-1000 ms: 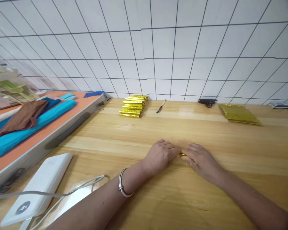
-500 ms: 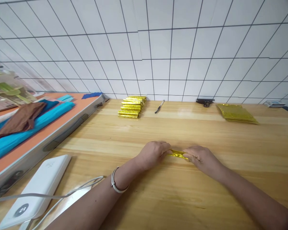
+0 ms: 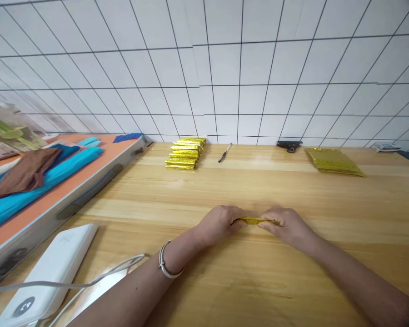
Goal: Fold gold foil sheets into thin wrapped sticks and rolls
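Between both hands, low over the wooden table [image 3: 191, 195], is a narrow folded strip of shiny gold foil paper [image 3: 252, 221]. My left hand [image 3: 221, 222] pinches its left end, with the fingers hiding that end. The right end is gripped by my right hand [image 3: 286, 225], thumb in front and fingers behind. Several folded gold foil strips [image 3: 184, 154] lie in a row near the wall. Flat gold foil sheets [image 3: 334, 162] rest in a stack at the back right.
A pen [image 3: 225, 153] and a black clip-like object [image 3: 289, 146] lie near the tiled wall [image 3: 221, 68]. At left, a white power bank [image 3: 51, 268] with a cable [image 3: 88, 284] sits before an orange-topped box [image 3: 71, 181] bearing blue and brown paper [image 3: 27, 172].
The gold foil strip now looks narrower and flatter between my hands. My right thumb has shifted left along it. The whole view has tilted slightly.
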`<state>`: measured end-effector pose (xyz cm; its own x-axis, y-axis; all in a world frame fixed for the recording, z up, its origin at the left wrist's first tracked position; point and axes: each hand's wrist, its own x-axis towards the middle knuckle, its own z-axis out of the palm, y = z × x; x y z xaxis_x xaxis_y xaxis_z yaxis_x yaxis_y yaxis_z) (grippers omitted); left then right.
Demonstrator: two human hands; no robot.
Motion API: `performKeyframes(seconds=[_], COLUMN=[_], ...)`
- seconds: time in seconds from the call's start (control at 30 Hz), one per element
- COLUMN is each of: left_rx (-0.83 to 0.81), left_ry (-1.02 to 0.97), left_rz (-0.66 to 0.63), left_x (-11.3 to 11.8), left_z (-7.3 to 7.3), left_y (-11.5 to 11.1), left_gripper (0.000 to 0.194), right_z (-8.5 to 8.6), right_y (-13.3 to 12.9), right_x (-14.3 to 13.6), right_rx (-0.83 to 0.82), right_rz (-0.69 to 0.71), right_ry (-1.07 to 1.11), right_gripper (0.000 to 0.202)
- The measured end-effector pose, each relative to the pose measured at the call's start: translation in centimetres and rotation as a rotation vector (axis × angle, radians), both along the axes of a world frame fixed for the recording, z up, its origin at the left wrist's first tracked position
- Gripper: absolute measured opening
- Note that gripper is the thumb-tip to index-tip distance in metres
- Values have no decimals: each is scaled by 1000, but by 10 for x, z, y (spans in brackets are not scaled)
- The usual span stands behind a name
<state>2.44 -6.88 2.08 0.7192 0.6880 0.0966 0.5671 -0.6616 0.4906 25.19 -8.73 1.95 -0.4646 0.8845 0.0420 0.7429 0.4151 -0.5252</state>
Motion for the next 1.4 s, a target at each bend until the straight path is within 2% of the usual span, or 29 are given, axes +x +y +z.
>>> performKeyframes(seconds=[0.17,0.43,0.53,0.73,0.87,1.07,1.27,1.4], left_rx=[126,241,266,269,210,39,-156,-290], left_ry=[105,165,186,162,155,77,-35,-126], left_rz=[25,-2,-10,12,19,47,50,46], left_x=[7,18,17,12,7,-2,-6,-9], left_z=[0,2,5,8,12,17,15,10], left_y=[-8,-20,-20,-18,-16,-9,-4,0], left_gripper=[16,15,12,15,14,14,14,15], right_z=[6,4,6,13,13,9,10,4], right_y=[-4,-17,-16,-12,-11,-8,-7,-6], right_x=[-8,-20,-20,-18,-14,-2,3,5], right_rx=[187,323,289,75,-24,-143,-168,-262], right_rz=[126,126,116,64,26,-8,-38,-57], right_ry=[-123,-191,-173,-104,-49,30,85,163], right_gripper=[15,20,19,15,14,19,21,23])
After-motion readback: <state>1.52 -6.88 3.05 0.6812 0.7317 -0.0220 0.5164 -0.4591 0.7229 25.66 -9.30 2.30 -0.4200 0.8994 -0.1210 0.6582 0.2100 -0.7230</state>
